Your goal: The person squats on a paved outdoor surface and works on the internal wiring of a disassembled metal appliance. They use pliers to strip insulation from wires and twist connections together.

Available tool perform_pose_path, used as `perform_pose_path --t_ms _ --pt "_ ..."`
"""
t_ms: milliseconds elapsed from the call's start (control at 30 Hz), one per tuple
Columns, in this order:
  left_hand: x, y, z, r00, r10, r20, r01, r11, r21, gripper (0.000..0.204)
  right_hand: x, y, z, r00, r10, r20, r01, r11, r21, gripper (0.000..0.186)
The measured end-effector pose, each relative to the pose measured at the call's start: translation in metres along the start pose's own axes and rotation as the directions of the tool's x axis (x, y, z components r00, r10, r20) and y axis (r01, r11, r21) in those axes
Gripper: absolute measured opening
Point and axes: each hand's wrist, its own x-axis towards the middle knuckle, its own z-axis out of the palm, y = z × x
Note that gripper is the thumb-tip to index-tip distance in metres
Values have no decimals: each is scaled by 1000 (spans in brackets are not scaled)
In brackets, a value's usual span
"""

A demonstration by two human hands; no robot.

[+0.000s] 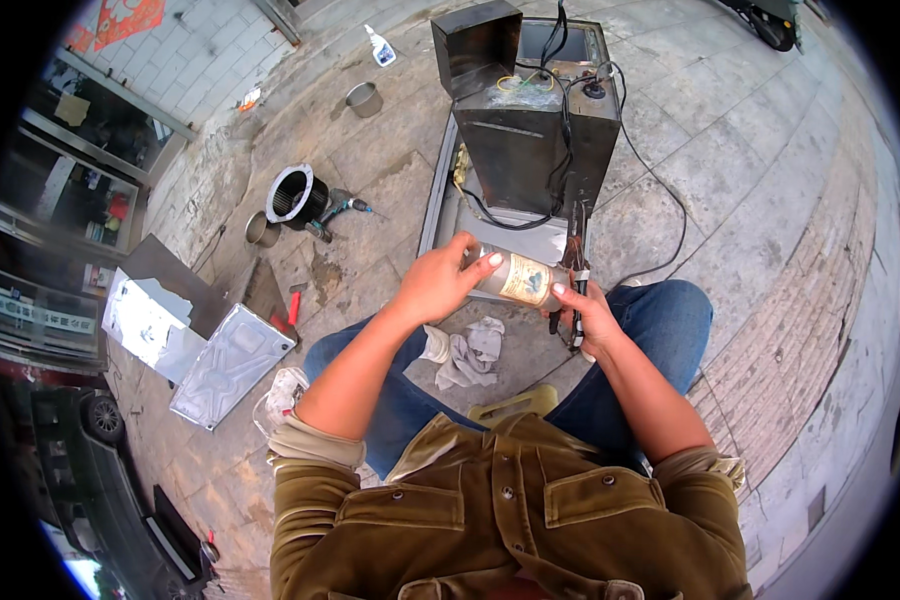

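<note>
I see my left hand wrapped around one end of a labelled cylindrical can while my right hand pinches its other end, holding it over my knees before the dark metal appliance.

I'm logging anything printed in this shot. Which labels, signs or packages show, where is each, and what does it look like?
Label on cylinder: pale cream paper with a dark picture, wrapped round the metal cylinder held between left hand and right hand.
Red sign: top left, on the tiled wall.
Spray bottle: white and blue, lying on the pavement.
</note>
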Motion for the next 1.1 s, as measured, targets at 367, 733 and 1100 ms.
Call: perform_pose_path --t_ms 367,733,1100 --pt "47 0 -36 887 459 43 -451 884 -126 56 37 -52 -4 995 43 -95 -56 989 -139 56" --pt "124 -12 -25 781 19 624 476 628 -615 57 59 -80 -10 975 -222 0 211 923 -321 53" --pt "108 18 -19 744 659 -111 -642 751 155 68 72 -84 -34 961 -244 -129 193 929 -316 56"
